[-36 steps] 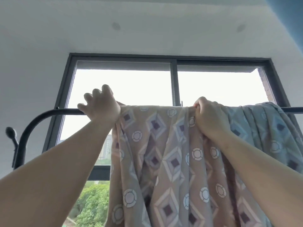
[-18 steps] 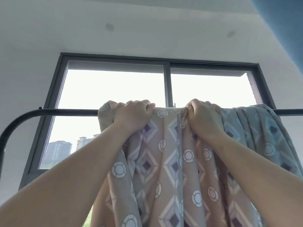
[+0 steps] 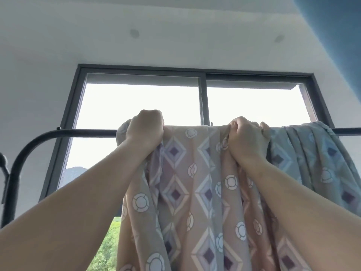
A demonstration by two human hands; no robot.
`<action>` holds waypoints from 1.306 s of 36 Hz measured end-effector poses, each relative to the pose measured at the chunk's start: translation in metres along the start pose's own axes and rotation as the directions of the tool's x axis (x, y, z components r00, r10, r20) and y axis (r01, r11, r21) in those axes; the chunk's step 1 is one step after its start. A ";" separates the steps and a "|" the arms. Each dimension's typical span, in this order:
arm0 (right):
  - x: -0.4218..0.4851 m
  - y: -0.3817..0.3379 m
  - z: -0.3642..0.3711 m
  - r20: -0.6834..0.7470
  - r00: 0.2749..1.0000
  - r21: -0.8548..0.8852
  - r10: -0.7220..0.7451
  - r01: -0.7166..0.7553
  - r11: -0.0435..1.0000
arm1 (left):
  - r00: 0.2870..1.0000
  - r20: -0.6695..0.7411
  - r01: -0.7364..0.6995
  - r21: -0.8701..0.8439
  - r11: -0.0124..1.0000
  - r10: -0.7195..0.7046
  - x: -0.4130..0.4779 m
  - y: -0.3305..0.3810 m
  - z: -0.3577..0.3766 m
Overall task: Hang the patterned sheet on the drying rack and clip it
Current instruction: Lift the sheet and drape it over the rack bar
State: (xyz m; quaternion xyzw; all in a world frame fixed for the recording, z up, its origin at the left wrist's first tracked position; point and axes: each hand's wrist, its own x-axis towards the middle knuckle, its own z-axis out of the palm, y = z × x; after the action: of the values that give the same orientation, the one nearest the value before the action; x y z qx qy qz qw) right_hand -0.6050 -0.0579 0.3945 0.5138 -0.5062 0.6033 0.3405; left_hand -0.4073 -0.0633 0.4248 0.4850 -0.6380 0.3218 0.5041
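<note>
The patterned sheet [image 3: 187, 188], beige and grey with diamonds and circles, hangs over the black top bar of the drying rack [image 3: 84, 132] in front of the window. My left hand [image 3: 145, 128] is closed on the sheet's top fold near its left edge. My right hand [image 3: 246, 137] grips a bunch of the sheet at the bar, further right. To the right of that hand the sheet lies gathered in folds [image 3: 312, 149] over the bar. No clip is in view.
The rack's bar curves down at the left into a post [image 3: 14, 177] with a knobbed hook [image 3: 3, 159]. A dark-framed window [image 3: 203, 98] stands behind the rack, trees below. White ceiling above, a blue surface [image 3: 336, 26] at top right.
My left hand has gone from resting open on the bare bar to gripping the sheet's top edge, then pulled that edge leftward along the bar. The right hand has held its grip.
</note>
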 end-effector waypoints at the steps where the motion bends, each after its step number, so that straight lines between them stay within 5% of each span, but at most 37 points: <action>1: 0.000 0.000 0.000 -0.018 0.999 0.021 0.032 -0.032 0.999 | 1.000 -0.016 0.027 0.061 0.998 -0.026 -0.003 -0.002 0.000; 7: -0.003 0.002 -0.002 -0.015 0.996 0.107 0.087 -0.085 0.991 | 0.992 -0.079 0.116 0.332 0.936 -0.096 -0.009 -0.014 0.001; 10: -0.009 -0.009 0.002 0.064 0.998 0.028 -0.006 0.004 1.000 | 0.991 -0.125 -0.024 0.116 0.993 0.039 -0.005 0.000 0.012; 12: -0.011 -0.015 0.005 0.138 0.983 -0.003 -0.122 0.124 0.992 | 0.990 -0.018 -0.142 -0.130 0.981 0.141 -0.006 0.015 0.016; 17: -0.008 -0.001 0.007 0.104 0.983 0.226 -0.150 0.123 0.966 | 0.983 0.049 -0.154 -0.316 0.936 0.178 -0.002 0.019 0.023; 24: 0.000 0.005 0.001 0.087 0.984 0.037 -0.157 0.154 0.987 | 0.986 -0.012 -0.163 -0.272 0.948 0.166 0.003 0.020 0.025; 33: 0.011 0.033 -0.014 0.079 0.997 -0.173 0.016 -0.002 0.985 | 0.999 0.037 -0.015 -0.041 0.999 0.017 0.007 0.005 0.022; 38: -0.002 0.006 -0.001 0.212 0.952 0.001 -0.221 0.226 0.974 | 0.981 0.081 -0.155 -0.212 0.965 0.175 0.000 0.042 0.031; 42: 0.003 0.021 -0.003 0.127 0.982 0.152 -0.138 0.118 0.981 | 0.989 0.057 -0.121 -0.232 0.965 0.138 0.001 0.027 0.031; 47: 0.004 0.026 -0.008 0.104 0.988 0.052 -0.111 0.106 0.993 | 0.997 0.023 -0.070 -0.172 0.983 0.075 -0.005 0.022 0.029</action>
State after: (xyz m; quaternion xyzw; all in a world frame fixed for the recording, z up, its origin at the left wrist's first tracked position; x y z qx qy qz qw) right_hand -0.6326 -0.0573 0.3920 0.5798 -0.4807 0.5670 0.3335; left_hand -0.4379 -0.0803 0.4136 0.4213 -0.6877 0.2769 0.5224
